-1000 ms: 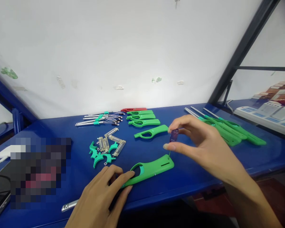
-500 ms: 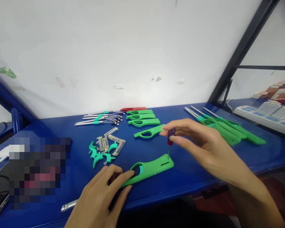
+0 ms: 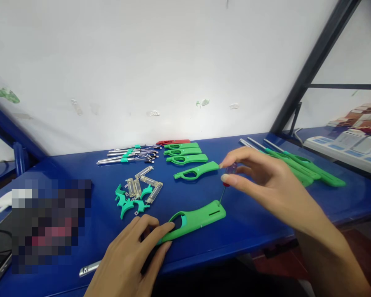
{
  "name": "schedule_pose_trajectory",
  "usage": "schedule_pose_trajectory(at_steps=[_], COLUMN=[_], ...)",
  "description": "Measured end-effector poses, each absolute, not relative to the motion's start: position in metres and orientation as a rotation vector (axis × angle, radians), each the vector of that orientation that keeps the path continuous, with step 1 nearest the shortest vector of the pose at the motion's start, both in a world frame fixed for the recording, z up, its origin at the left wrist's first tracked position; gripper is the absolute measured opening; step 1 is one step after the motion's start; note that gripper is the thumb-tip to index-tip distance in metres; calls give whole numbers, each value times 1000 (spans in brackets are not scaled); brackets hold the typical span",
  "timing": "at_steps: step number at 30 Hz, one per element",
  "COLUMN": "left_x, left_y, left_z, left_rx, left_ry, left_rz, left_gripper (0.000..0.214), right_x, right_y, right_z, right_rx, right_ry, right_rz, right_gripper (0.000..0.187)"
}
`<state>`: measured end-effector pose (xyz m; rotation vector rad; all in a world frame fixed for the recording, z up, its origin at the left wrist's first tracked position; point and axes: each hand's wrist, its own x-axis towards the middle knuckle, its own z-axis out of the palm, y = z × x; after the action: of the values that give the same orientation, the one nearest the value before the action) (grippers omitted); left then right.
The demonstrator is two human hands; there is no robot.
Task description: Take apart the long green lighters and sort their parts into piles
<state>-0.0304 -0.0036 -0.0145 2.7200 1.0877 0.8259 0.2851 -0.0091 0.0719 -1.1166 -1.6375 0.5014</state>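
Note:
A green long-neck lighter (image 3: 198, 218) lies on the blue table near its front edge, with a turquoise trigger in its loop. My left hand (image 3: 130, 255) is closed around the neck end of this lighter. A silver tube (image 3: 89, 269) sticks out from under that hand to the left. Between thumb and fingers my right hand (image 3: 259, 177) pinches a screwdriver (image 3: 226, 183) with a purple-red handle. The screwdriver leans to the right, and its tip meets the lighter's far right corner, beside a dark slot. Just behind the tool lies a green lighter shell half (image 3: 200, 168).
Turquoise triggers (image 3: 126, 208) and clear fuel tanks (image 3: 154, 192) lie left of centre. Silver tubes with wires (image 3: 120, 159) sit behind them. Several green shells (image 3: 188, 158) and a red one (image 3: 176, 142) lie at the back. Lighters with tubes (image 3: 321, 171) lie right.
The screwdriver has tilted, its handle moving to the right and slightly up with my right hand, while its tip stays at the lighter's corner. My left hand has stayed put.

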Motion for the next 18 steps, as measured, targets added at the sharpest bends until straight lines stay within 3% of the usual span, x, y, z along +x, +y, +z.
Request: schedule_pose_trajectory(at_steps=[3, 6, 12, 15, 18], left_x=[-30, -30, -30, -31, -30], left_y=[-3, -2, -3, -3, -3], left_z=[-14, -14, -14, -14, -13], left_rx=[2726, 2728, 2725, 2722, 2724], left_ry=[1085, 1084, 1079, 1086, 1093], left_rz=[841, 841, 846, 846, 845], left_gripper=[30, 30, 31, 30, 30], right_x=[286, 286, 284, 284, 283], right_y=[-9, -10, -12, -12, -10], right_z=[73, 74, 74, 74, 72], right_rx=[-1127, -1168, -1097, -1145, -1139], right_ry=[-1655, -1704, -1655, -1666, -1640], right_rz=[484, 496, 450, 477, 474], right_gripper=[7, 19, 4, 17, 9])
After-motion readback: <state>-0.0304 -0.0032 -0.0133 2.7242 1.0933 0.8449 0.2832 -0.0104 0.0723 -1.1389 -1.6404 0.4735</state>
